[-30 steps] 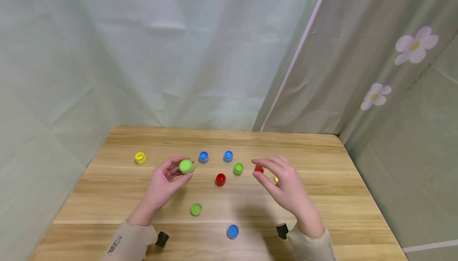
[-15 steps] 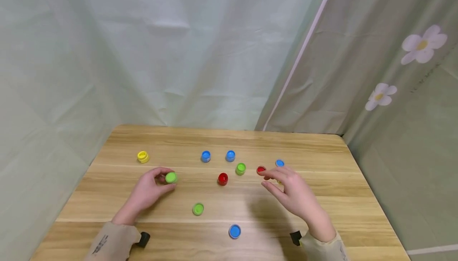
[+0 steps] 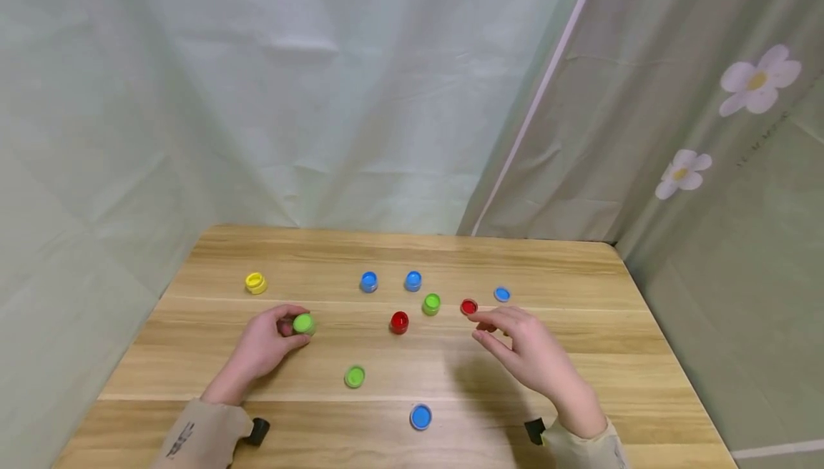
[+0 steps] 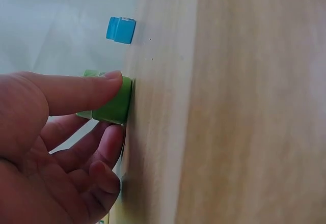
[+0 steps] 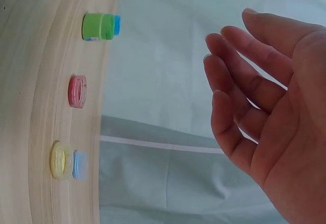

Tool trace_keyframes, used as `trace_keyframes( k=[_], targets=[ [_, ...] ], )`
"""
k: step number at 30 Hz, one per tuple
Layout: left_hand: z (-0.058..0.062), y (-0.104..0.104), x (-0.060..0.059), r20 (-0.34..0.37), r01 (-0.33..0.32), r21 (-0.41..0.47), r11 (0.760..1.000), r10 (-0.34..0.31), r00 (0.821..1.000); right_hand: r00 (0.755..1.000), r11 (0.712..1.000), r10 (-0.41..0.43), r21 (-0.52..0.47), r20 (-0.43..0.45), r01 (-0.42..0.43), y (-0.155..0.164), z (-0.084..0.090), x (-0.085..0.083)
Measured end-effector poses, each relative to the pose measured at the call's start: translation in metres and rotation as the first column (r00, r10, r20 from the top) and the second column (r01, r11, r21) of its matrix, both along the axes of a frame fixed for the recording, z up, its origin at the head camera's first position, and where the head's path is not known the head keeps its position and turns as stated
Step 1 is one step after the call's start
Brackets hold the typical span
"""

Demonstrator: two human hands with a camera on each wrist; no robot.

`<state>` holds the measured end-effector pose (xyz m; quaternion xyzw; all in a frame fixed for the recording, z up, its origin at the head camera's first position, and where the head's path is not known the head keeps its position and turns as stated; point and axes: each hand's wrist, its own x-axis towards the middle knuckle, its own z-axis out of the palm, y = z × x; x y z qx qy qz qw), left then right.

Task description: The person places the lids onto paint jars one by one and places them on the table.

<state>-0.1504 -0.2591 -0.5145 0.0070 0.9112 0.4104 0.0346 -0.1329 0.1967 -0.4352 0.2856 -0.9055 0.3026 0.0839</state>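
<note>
Fingers and thumb of the left hand (image 3: 260, 346) pinch a green cap (image 3: 303, 324) that stands on the wooden table (image 3: 579, 276), left of centre, with a yellow cap (image 3: 255, 283) farther back on the left. Right of it lie a red pot (image 3: 399, 322) and a red cap (image 3: 468, 307). Just beside the red cap, the right hand (image 3: 524, 351) hovers above the table with loose, spread fingers, holding nothing.

Table (image 3: 611, 354): bears all the caps.
Left hand (image 3: 264, 346): left, pinching a held cap (image 3: 303, 324) down on the table.
Right hand (image 3: 524, 351): right, above the table.
Flat cap (image 3: 468, 307): just behind the right hand.
</note>
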Motion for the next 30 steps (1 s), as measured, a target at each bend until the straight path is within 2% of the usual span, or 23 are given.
trace_keyframes(
  k=[10, 13, 16, 19, 21, 23, 25, 28, 30],
  targets=[
    [0.0, -0.003, 0.001, 0.019, -0.013, -0.001, 1.0, 0.013, 1.0, 1.0, 1.0, -0.013, 0.002, 0.003, 0.013, -0.001, 0.001, -0.001],
    [0.002, -0.003, 0.002, -0.012, -0.008, -0.016, 1.0, 0.008, 1.0, 1.0, 1.0, -0.014, 0.003, 0.014, 0.014, 0.0, 0.001, -0.002],
    [0.011, 0.002, 0.006, -0.082, -0.012, -0.058, 0.998, 0.008, 0.997, 1.0, 1.0, -0.014, 0.001, 0.019, 0.014, 0.002, 0.001, -0.002],
    [0.027, 0.017, 0.011, -0.175, -0.019, -0.068, 0.998, 0.007, 0.985, 1.0, 1.0, -0.023, -0.001, 0.021, 0.023, 0.005, 0.003, -0.002],
    [0.035, 0.031, 0.011, -0.196, 0.002, -0.028, 1.0, -0.007, 0.981, 0.999, 0.999, -0.033, -0.003, 0.019, 0.033, 0.007, 0.004, -0.002],
    [0.038, 0.048, 0.008, -0.181, 0.05, 0.036, 0.998, -0.043, 0.983, 0.999, 0.999, -0.042, -0.004, 0.016, 0.042, 0.009, 0.004, -0.002],
    [0.036, 0.064, 0.003, -0.126, 0.09, 0.094, 0.992, -0.077, 0.989, 0.999, 0.999, -0.045, -0.005, 0.013, 0.045, 0.01, 0.004, -0.003],
    [0.029, 0.091, -0.007, -0.052, 0.139, 0.119, 0.983, -0.134, 0.99, 0.999, 0.999, -0.038, -0.004, 0.011, 0.038, 0.01, 0.003, -0.003],
    [0.022, 0.108, -0.012, -0.021, 0.163, 0.102, 0.981, -0.162, 0.987, 0.999, 1.0, -0.031, -0.004, 0.01, 0.031, 0.01, 0.001, -0.004]
  ],
)
